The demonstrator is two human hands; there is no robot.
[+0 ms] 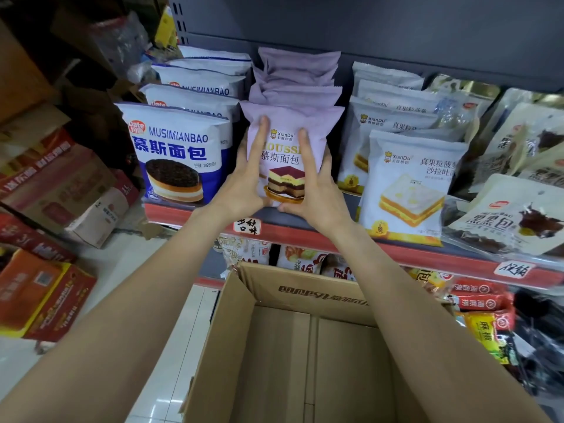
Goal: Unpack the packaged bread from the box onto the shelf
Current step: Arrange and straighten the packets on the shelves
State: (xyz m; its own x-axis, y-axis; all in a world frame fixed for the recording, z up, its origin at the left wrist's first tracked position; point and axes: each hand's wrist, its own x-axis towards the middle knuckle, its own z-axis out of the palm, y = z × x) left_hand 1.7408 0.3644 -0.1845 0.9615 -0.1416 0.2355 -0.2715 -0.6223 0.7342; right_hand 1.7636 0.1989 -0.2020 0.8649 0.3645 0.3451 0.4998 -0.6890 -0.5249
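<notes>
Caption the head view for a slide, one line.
Both hands set a purple bread pack on the shelf above the empty box.

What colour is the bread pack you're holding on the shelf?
The bread pack is pale purple with a layered cake picture, seen in the head view.

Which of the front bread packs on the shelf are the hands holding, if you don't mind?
The purple pack, between the blue and white ones.

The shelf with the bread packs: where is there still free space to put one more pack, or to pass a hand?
The shelf is crowded: blue packs, the purple row and white packs stand nearly edge to edge. Both hands, left and right, hold the front purple pack. A bare strip remains along the lip below it. The cardboard box bottom is bare.
</notes>
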